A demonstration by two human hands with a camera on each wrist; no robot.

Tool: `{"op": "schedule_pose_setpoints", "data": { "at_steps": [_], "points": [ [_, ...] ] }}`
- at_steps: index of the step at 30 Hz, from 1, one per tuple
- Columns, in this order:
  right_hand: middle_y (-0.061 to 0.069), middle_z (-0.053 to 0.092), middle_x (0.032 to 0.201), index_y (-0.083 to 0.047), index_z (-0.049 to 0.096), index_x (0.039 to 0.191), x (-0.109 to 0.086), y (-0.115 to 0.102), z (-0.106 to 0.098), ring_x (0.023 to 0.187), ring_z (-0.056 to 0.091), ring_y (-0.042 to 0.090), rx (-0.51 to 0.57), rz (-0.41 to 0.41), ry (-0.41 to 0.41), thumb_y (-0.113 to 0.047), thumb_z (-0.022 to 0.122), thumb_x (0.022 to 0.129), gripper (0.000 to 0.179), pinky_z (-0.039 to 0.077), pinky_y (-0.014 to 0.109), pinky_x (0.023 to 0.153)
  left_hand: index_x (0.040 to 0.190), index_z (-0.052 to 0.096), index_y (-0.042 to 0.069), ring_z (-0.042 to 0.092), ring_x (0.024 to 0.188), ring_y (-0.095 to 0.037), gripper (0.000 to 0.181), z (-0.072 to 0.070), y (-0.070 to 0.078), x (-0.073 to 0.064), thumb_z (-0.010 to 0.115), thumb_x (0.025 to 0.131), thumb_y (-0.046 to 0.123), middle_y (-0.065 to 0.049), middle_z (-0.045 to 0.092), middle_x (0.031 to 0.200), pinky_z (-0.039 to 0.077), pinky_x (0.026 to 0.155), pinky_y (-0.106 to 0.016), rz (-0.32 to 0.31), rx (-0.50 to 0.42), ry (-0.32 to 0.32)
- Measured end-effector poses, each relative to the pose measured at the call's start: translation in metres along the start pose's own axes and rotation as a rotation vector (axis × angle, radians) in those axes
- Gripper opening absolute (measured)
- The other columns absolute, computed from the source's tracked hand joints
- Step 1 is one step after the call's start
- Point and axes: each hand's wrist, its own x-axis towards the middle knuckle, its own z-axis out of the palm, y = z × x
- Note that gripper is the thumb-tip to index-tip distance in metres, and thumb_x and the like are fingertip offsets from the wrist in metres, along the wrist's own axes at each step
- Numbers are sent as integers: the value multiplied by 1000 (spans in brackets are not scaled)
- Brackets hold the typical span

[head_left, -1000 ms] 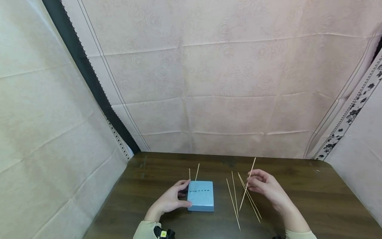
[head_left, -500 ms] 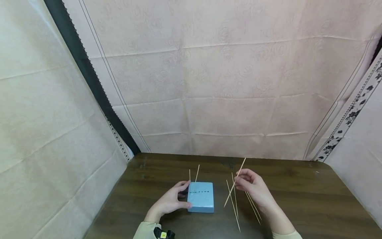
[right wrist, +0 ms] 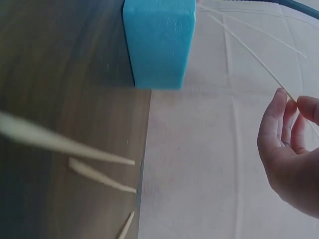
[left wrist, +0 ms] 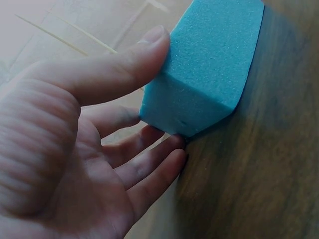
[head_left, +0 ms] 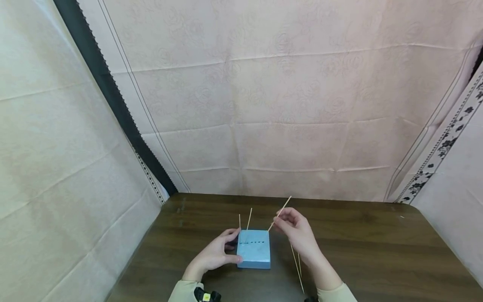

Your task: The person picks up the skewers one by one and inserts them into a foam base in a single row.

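Note:
A light-blue foam block (head_left: 253,253) lies on the table with a row of small dark marks along its top. My left hand (head_left: 213,256) grips its left side, thumb at the near corner and fingers at the far one. Two thin wooden skewers (head_left: 249,219) stand up from the block's far left part; the block's contact with them is partly hidden. Between thumb and fingertips my right hand (head_left: 299,235) pinches another skewer (head_left: 285,203), tilted, its lower end by the block's far right corner. Whether that end touches the block, I cannot tell.
Loose skewers (head_left: 297,268) lie on the brown wooden table (head_left: 377,243) to the right of the block, partly under my right forearm. Pale cloth (head_left: 283,105) hangs behind the table and along both sides.
My right hand has moved left with the skewer, from above the loose skewers to the block's far right corner. The left hand and block have stayed in place.

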Motion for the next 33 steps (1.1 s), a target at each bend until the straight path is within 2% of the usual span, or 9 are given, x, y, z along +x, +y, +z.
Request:
{"op": "schedule_pose_setpoints", "data": {
  "at_steps": [3, 13, 20, 27, 33],
  "points": [
    [19, 69, 104, 3, 65, 118, 2, 1, 8, 96, 75, 29, -10, 0, 16, 3, 72, 99, 20, 63, 33, 88, 166, 40, 9, 63, 128, -37, 95, 0, -1, 0, 91, 89, 29, -18, 38, 167, 50, 109, -59, 4, -4, -2],
    [22, 71, 106, 3, 66, 116, 7, 3, 23, 99, 75, 38, 15, -37, 47, 4, 72, 99, 18, 63, 32, 87, 166, 40, 9, 63, 129, -37, 94, 0, -1, 0, 90, 89, 29, -17, 38, 167, 50, 109, -59, 12, 1, 2],
    [17, 73, 105, 0, 67, 114, 8, 7, 28, 102, 73, 44, -23, -62, 39, 2, 73, 99, 15, 63, 30, 86, 166, 41, 11, 61, 130, -36, 94, 1, -4, 1, 91, 88, 29, -15, 40, 166, 51, 109, -58, 14, -15, 3],
    [15, 73, 108, -6, 68, 116, 3, 5, 30, 103, 75, 38, -106, -82, 27, -7, 74, 101, 16, 63, 32, 89, 166, 41, 9, 62, 129, -36, 94, 0, -4, 1, 91, 88, 29, -16, 40, 165, 51, 109, -58, 19, -10, 3],
    [8, 74, 104, -11, 70, 116, 1, 5, 32, 98, 77, 26, -186, -92, 20, -13, 76, 102, 15, 61, 31, 87, 166, 40, 9, 63, 128, -37, 94, 0, -1, 1, 90, 89, 30, -16, 40, 166, 51, 109, -59, 10, 7, 2]
  ]
}}
